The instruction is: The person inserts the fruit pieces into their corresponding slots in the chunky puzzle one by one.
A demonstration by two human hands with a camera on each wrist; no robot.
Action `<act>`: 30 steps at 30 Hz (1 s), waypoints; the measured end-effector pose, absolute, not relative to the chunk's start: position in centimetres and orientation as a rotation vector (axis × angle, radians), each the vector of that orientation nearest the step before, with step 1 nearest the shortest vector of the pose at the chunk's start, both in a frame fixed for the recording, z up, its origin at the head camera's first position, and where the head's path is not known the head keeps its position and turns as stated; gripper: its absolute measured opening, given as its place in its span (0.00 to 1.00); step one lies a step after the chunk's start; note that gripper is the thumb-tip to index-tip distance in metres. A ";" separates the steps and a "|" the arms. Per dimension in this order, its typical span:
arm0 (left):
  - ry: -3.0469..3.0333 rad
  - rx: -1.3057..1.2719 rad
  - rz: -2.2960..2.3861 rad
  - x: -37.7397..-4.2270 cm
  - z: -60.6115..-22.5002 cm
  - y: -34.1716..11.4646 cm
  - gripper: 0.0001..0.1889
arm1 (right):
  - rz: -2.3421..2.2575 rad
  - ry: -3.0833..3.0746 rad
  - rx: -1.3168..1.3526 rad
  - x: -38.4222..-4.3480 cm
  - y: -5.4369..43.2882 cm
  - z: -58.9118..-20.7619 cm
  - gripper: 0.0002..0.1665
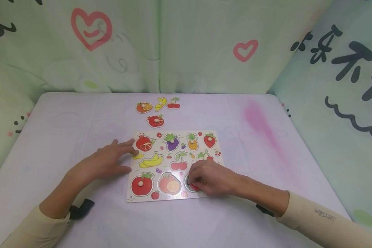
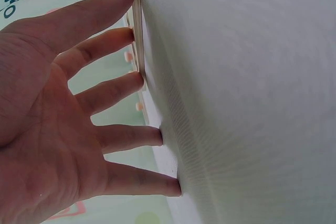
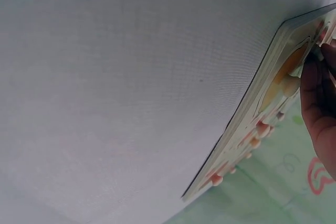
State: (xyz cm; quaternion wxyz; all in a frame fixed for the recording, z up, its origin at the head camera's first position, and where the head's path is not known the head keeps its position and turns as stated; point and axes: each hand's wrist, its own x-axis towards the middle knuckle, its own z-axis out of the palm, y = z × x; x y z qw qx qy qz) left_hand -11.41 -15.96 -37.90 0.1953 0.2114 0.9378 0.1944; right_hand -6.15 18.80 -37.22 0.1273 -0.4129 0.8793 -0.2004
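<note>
On the table lies a wooden fruit puzzle board (image 1: pixel 164 171) with knobbed pieces and printed recesses. My right hand (image 1: pixel 215 177) bends over its lower right part and pinches the watermelon piece (image 1: pixel 192 187), whose knob the fingers hide. In the right wrist view, curled fingers (image 3: pixel 315 98) sit beside an orange-yellow piece (image 3: pixel 278 80) with a round knob. My left hand (image 1: pixel 110 160) rests at the board's left edge with fingers spread. The left wrist view shows straight fingers (image 2: pixel 113 90), some touching the board's side (image 2: pixel 137 30), the lower two reaching the tablecloth.
Beyond the board lie loose knobbed pieces: an orange (image 1: pixel 144 107), bananas (image 1: pixel 160 103), cherries (image 1: pixel 173 103) and a pomegranate (image 1: pixel 155 121). An apple (image 1: pixel 141 187), grapes (image 1: pixel 172 144), pineapple (image 1: pixel 192 143) and strawberry (image 1: pixel 209 141) sit in the board. Printed cloth hangs behind the table.
</note>
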 end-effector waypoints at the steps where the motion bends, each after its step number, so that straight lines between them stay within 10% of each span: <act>1: 2.628 0.592 0.546 -11.4 -37.9 -16.0 0.29 | -0.582 2.558 -1.200 -6.2 18.8 -37.2 0.08; 17: 2.627 0.585 0.549 -11.4 -37.8 -16.1 0.29 | -0.585 2.535 -1.128 -7.7 17.7 -36.0 0.06; 30: 2.619 0.561 0.558 -11.5 -38.1 -16.0 0.29 | -0.551 2.721 -1.018 -15.4 13.9 -35.3 0.09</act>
